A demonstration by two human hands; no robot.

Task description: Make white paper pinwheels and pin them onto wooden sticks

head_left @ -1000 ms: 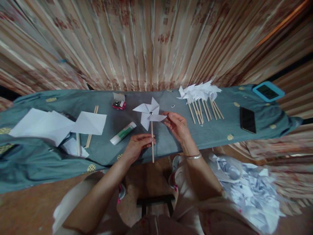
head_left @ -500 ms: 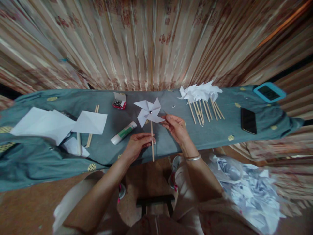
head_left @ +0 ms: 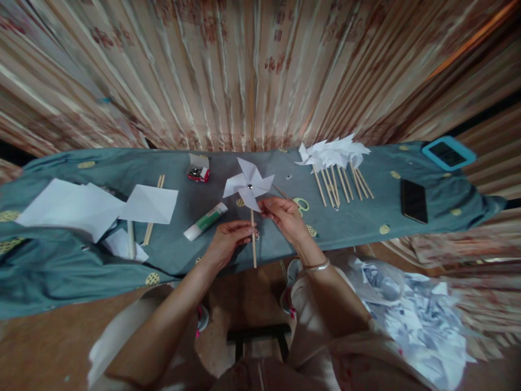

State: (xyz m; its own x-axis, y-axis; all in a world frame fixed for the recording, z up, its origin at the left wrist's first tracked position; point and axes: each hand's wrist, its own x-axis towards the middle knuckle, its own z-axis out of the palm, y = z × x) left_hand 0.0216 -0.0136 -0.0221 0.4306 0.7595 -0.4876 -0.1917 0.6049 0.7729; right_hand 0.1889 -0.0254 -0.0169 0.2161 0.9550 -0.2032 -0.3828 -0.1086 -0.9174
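Note:
A white paper pinwheel (head_left: pixel 249 184) with a shiny pin at its centre stands upright above the cloth. My left hand (head_left: pixel 232 241) is closed around its wooden stick (head_left: pixel 254 252), pinching it below the blades. My right hand (head_left: pixel 285 218) has its fingertips curled together at the tip of the lowest blade, which they appear to pinch. Just beyond that hand lie scissors (head_left: pixel 302 205) with pale green handles, partly covered by the fingers. To the left of the pinwheel are a glue stick (head_left: pixel 205 221) and a small open box of pins (head_left: pixel 199 171).
Several finished pinwheels (head_left: pixel 336 153) lie in a row at the right. Farther right are a phone (head_left: pixel 414 201) and a blue-framed device (head_left: pixel 449 153). Paper sheets (head_left: pixel 73 206) and wooden sticks (head_left: pixel 149 233) lie at the left. A bag of crumpled paper (head_left: pixel 423 320) sits below the table.
The pinwheel's blades have turned clockwise. My right hand has moved left and slightly down with a blade tip, uncovering the scissors' handles. My left hand stays on the stick.

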